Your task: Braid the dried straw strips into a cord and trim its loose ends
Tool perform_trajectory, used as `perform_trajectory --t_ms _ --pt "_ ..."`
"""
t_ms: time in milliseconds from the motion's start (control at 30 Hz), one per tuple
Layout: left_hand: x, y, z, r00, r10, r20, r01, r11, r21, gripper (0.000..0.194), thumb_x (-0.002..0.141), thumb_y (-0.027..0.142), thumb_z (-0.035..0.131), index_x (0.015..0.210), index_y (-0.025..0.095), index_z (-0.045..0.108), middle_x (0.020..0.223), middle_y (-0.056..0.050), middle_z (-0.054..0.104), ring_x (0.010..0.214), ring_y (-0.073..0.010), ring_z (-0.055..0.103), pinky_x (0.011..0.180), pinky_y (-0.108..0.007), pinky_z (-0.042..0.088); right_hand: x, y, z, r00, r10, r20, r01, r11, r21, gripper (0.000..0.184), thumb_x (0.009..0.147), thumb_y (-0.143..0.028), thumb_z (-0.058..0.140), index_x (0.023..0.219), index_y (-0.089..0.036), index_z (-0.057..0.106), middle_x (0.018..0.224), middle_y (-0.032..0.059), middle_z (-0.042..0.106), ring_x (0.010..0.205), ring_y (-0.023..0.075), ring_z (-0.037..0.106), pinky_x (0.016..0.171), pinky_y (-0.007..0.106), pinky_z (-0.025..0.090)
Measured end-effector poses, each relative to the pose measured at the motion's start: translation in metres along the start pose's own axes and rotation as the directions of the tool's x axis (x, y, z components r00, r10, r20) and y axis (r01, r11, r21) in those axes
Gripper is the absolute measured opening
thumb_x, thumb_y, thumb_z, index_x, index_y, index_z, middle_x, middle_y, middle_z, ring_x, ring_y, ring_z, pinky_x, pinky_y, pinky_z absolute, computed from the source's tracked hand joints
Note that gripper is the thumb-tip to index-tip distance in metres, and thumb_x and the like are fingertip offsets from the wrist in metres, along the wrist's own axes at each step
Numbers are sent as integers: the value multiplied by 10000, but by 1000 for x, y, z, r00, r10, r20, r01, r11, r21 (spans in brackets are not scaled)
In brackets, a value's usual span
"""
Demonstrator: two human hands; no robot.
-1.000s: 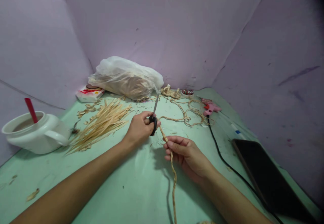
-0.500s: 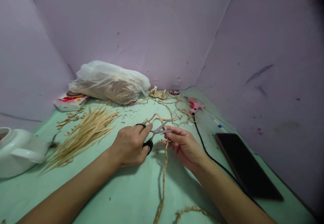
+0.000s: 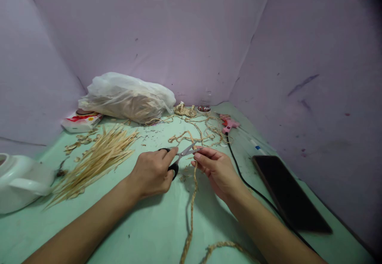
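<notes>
My left hand [image 3: 153, 170] is closed round the black handles of a pair of scissors [image 3: 181, 155]. Its blades stand apart and reach across the rope beside my right fingertips. Between thumb and fingers, my right hand [image 3: 219, 168] pinches a tan twisted fibre rope [image 3: 193, 200]. From the pinch the rope runs down toward me, and its far part lies curled on the table beyond the blades. Another stretch of the rope bends at the bottom edge of the view. Small fibre scraps [image 3: 187, 172] lie beneath the scissors.
Dry straw strips [image 3: 98, 158] and a white pitcher [image 3: 24, 182] are at left. Behind stand a plastic bag [image 3: 128, 96], a box [image 3: 80, 121], a woven piece [image 3: 185, 110] and a bead dish [image 3: 204, 109]. A pink glue gun [image 3: 229, 124], its cord and a phone [image 3: 291, 192] lie at right.
Both hands keep nearly the same pose, with the scissor blades still apart at the rope. The whole view has shifted slightly.
</notes>
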State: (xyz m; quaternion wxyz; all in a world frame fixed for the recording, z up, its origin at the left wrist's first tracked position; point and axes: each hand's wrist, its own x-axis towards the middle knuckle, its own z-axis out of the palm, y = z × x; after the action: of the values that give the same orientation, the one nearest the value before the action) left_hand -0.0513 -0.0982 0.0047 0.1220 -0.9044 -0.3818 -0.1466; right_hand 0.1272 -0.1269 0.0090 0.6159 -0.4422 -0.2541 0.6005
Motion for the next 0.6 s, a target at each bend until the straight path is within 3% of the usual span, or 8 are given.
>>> perform_trajectory --t_ms 400,600 --pt "1 3 3 995 -15 95 22 997 -69 526 733 211 407 1247 102 431 821 -104 638 658 -221 599 551 -321 442 -2 7 2 1000 -25 5 26 997 -73 205 492 -188 768 661 -146 661 654 -5 623 558 100 567 641 283 479" --pt "3 1 0 992 -44 116 85 923 -375 491 709 123 409 1191 171 488 823 -62 653 706 -171 593 636 -271 442 -2 7 3 1000 -6 -7 6 998 -55 233 490 -171 768 699 -145 669 689 6 630 573 103 577 641 285 478"
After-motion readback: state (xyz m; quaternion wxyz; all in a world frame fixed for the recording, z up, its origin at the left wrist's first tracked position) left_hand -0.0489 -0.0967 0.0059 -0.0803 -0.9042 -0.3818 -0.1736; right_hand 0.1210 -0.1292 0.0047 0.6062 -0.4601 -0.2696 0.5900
